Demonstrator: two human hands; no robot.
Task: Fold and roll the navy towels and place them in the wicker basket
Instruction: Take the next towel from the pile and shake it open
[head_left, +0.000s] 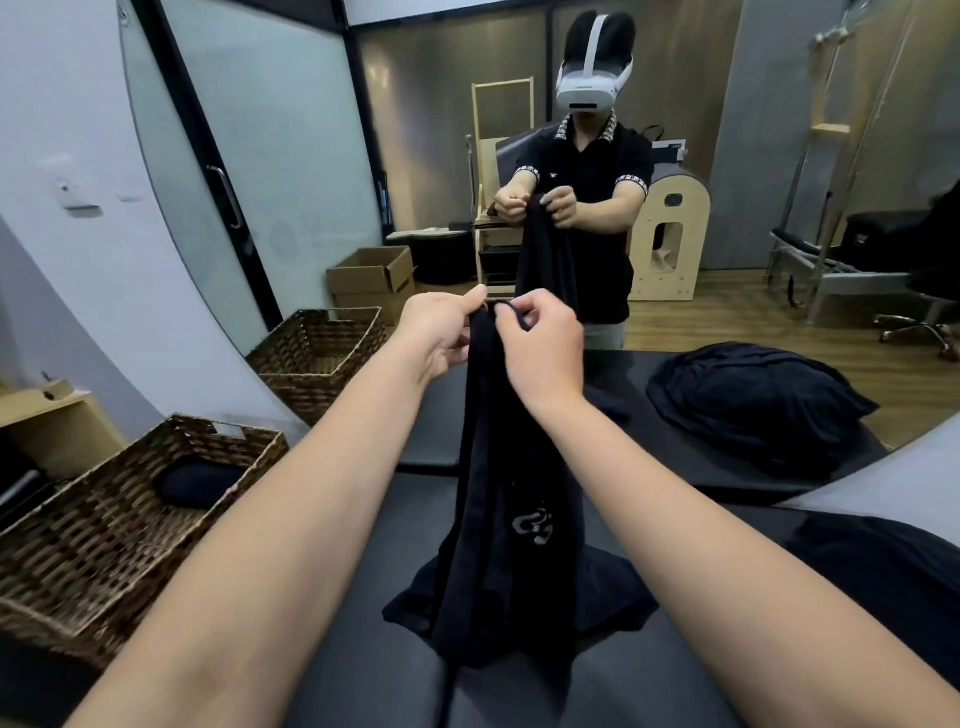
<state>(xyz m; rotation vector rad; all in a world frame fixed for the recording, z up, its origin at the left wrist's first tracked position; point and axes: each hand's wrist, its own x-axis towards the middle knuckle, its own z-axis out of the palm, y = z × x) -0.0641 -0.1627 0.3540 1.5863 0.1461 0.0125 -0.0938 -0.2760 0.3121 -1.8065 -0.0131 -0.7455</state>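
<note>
We pinch the navy towel (498, 499) at its top edge, left hand (441, 332) and right hand (545, 343) touching; its tail drapes on the surface (675, 649). Soft, light, floppy: grip corners. Wicker basket (130, 519) at 9 o'clock.

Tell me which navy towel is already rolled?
The one inside the wicker basket, a rolled navy towel. The held towel hangs loose from both hands; the towel pile at right lies crumpled.
</note>
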